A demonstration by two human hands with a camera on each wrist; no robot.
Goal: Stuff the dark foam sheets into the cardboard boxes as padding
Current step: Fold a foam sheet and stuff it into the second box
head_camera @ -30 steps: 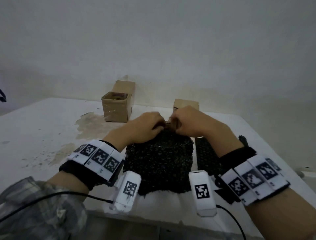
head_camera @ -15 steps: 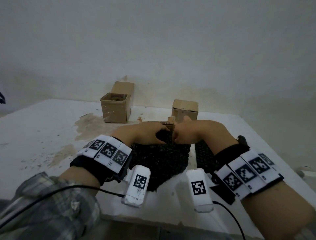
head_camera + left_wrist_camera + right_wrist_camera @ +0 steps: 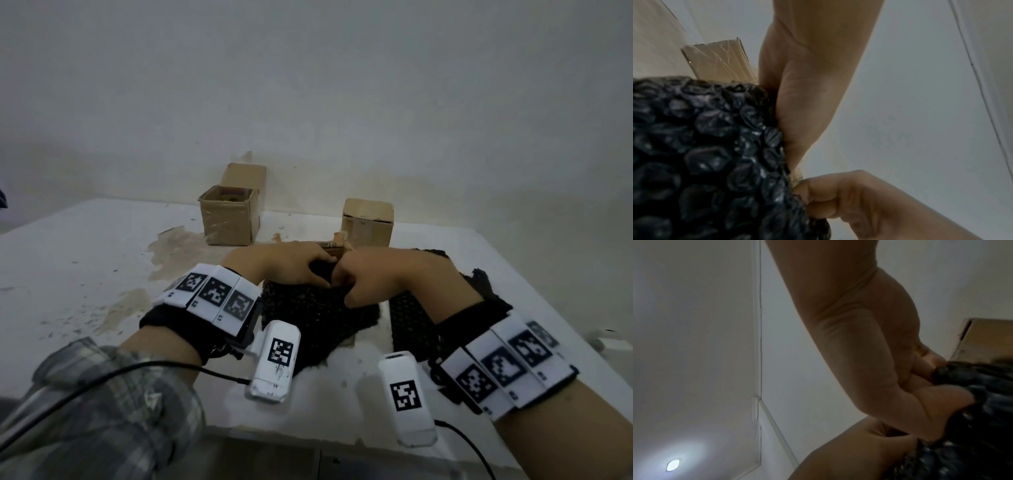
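Observation:
A dark, bubbly foam sheet (image 3: 318, 315) lies bunched on the white table (image 3: 85, 260) in front of me. My left hand (image 3: 308, 270) and right hand (image 3: 346, 277) meet at its far end, and both grip the gathered edge with curled fingers. Just behind the knuckles a small cardboard box (image 3: 334, 245) shows only as a rim; its inside is hidden. In the left wrist view, the left hand (image 3: 803, 100) presses against the foam sheet (image 3: 705, 146). In the right wrist view, the right hand (image 3: 920, 378) pinches the foam sheet (image 3: 978, 402).
An open taped cardboard box (image 3: 229, 219) stands at the back left and a shut box (image 3: 368, 222) at the back right, near the wall. More dark foam sheets (image 3: 411, 322) lie under my right forearm. A brown stain (image 3: 178, 253) marks the table.
Both hands have moved forward and down toward the small box, drawing the foam sheet with them. The sheet's near edge has slid away from me and the sheet is more bunched.

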